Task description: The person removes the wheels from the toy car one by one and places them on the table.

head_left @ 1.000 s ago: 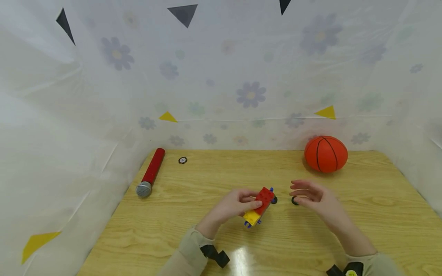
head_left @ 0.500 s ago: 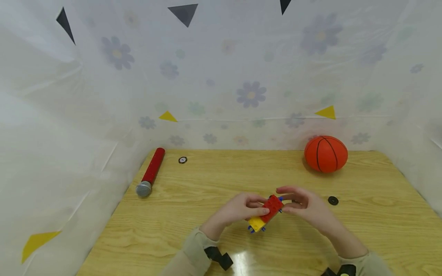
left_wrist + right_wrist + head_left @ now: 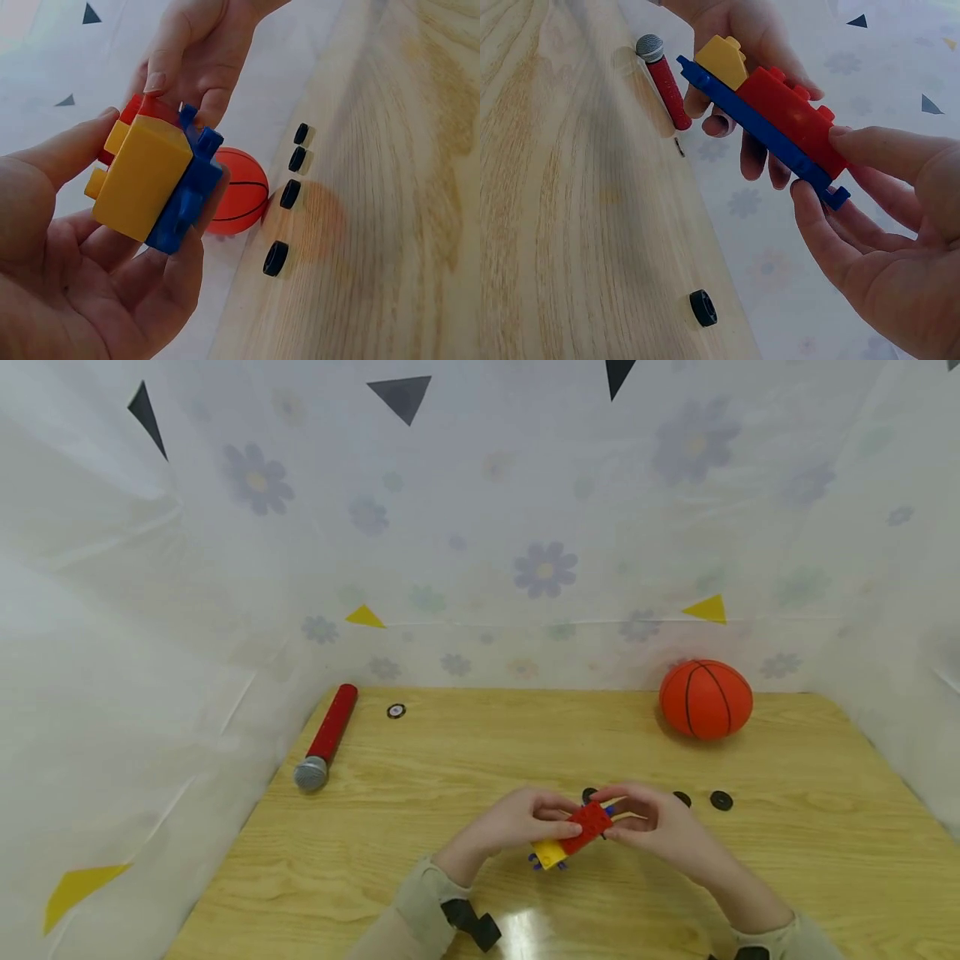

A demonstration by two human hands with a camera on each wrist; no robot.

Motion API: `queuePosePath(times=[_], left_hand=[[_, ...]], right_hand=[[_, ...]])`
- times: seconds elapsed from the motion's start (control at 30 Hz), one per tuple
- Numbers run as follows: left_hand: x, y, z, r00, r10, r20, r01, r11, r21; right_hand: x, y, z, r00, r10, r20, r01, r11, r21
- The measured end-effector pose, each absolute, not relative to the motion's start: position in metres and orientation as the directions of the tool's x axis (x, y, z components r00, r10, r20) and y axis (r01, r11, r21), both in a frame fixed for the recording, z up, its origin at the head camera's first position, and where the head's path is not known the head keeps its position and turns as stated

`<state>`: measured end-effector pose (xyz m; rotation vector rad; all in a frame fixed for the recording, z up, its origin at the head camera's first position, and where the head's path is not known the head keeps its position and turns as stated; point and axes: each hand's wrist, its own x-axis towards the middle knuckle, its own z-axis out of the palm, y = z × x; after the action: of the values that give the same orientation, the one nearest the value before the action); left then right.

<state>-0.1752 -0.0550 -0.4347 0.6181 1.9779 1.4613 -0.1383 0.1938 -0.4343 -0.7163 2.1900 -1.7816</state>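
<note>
- Both hands meet above the near middle of the wooden desk (image 3: 420, 777), holding a toy brick car (image 3: 573, 837) clear of the surface: a red brick and a yellow brick on a blue axle base.
- The left hand (image 3: 517, 820) curls round the yellow end, thumb on one side, fingers cupped beneath the blue base, as the left wrist view shows (image 3: 161, 176).
- The right hand (image 3: 652, 827) pinches the red end, thumb on top of the brick, fingers bent under the blue base (image 3: 769, 127).
- Judged from this grip, the work goes best if the left hand keeps the body steady while the right works only at its own end, square to the axle pegs and without twisting the bricks apart.
- Loose black wheels (image 3: 722, 800) lie on the desk just beyond the hands, towards the right edge; the left wrist view shows four in a row (image 3: 289, 193).
- An orange basketball (image 3: 706, 698) sits at the far right corner.
- A red toy microphone (image 3: 327, 737) lies along the far left edge, a small disc (image 3: 396, 711) beside it.
</note>
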Motion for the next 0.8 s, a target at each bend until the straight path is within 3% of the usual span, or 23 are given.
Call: queuePosePath(times=[0.17,0.47,0.8], left_hand=[[-0.178,-0.059,-0.438,-0.705,0.689,-0.166,0.056,0.287,0.956],[-0.183,-0.071,-0.438,-0.752,0.652,-0.100,0.122,0.286,0.950],[-0.180,-0.081,-0.448,-0.767,0.631,-0.114,0.150,0.349,0.925]], right_hand=[[-0.136,0.192,-0.437,-0.873,-0.471,0.125,-0.224,0.160,-0.961],[-0.135,0.195,-0.439,-0.942,-0.322,0.095,-0.177,0.235,-0.956],[-0.132,0.196,-0.454,-0.942,-0.336,-0.019,-0.062,0.228,-0.972]])
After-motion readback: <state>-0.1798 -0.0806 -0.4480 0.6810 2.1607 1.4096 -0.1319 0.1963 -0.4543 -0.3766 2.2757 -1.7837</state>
